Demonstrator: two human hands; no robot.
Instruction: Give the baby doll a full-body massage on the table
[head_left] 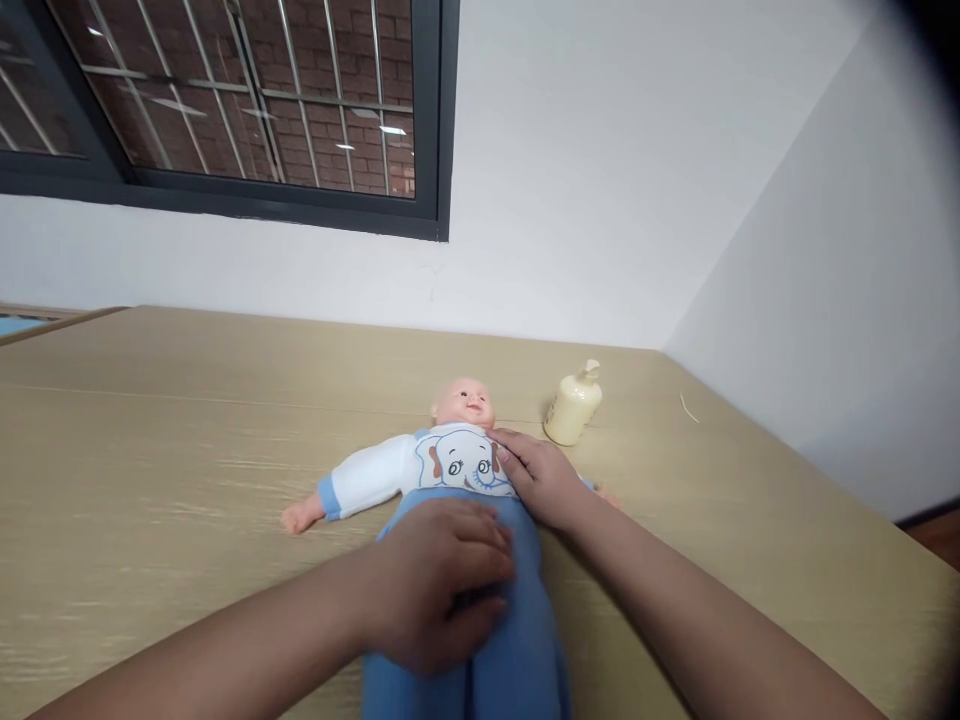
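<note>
Baby doll (457, 455) on its back, near the middle of the wooden table (150, 450). Left hand (442, 580) flat, fingers spread, pressing its blue trousers; right hand (540, 478) open on the doll's right-side shoulder. Cream pump bottle (574, 405) just beyond, far right

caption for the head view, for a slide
Both hands, left and right, rest on a doll lying on a table beside a bottle.
</note>
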